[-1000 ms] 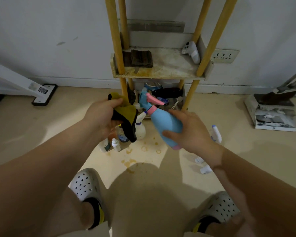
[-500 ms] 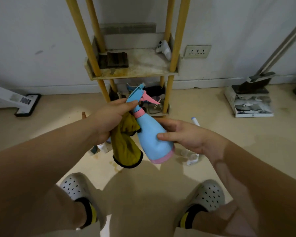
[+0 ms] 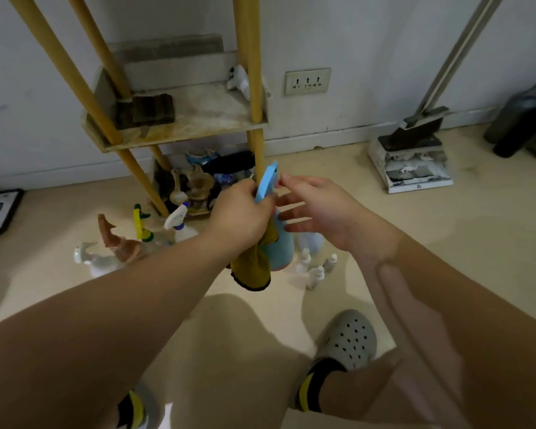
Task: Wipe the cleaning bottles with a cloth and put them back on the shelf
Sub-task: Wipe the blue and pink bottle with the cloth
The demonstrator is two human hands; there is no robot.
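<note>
Floor (image 3: 446,243) below shelf (image 3: 211,113) | left grip (image 3: 242,215) clamped on cloth (image 3: 252,270) plus spray bottle (image 3: 282,249) | right grip (image 3: 322,209) fingers apart | step: wiping | next: likely back onto shelf

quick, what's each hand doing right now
Left hand: closed, gripping the blue spray bottle at its neck together with the yellow cloth.
Right hand: open, fingers spread beside the bottle, holding nothing.

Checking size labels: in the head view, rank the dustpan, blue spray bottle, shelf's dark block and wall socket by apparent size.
1. dustpan.
2. blue spray bottle, though partly hidden and nearer the camera.
3. dark block and wall socket look about alike; unranked.
</note>
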